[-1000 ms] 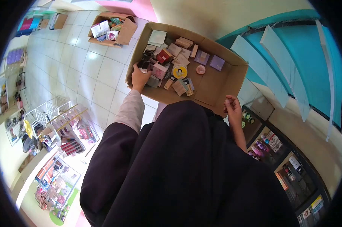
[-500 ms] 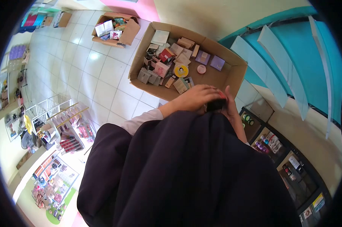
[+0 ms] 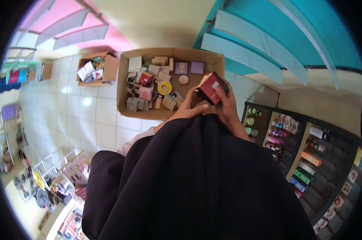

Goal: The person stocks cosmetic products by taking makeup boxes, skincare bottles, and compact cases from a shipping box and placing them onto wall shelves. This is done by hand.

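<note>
Just above the near right edge of a large cardboard box [image 3: 233, 60], my right hand [image 3: 229, 106] grips a red and black carton [image 3: 210, 87], its thumb lying across the red face. A pale side of the carton shows at its upper left. My left hand [image 3: 188, 107] is closed around the carton's lower left side, with its fingertips partly hidden behind it. Inside the cardboard box are several small cosmetic cartons, among them a red carton [image 3: 146, 78], a pink carton [image 3: 145, 93] and two purple cartons [image 3: 197, 67]. A round yellow container [image 3: 164, 88] and a round pink container [image 3: 184, 79] lie among them.
A smaller open cardboard box [image 3: 110, 66] with packets stands on the tiled floor [image 3: 87, 116] to the left. Black shelving [image 3: 305, 128] with bottles and cartons is close on my right. White shelves [image 3: 245, 58] project from the turquoise wall ahead.
The view has swung right, and the cardboard box appears further left. My hands have turned and raised the carton, so its red face now shows where only a dark side did.
</note>
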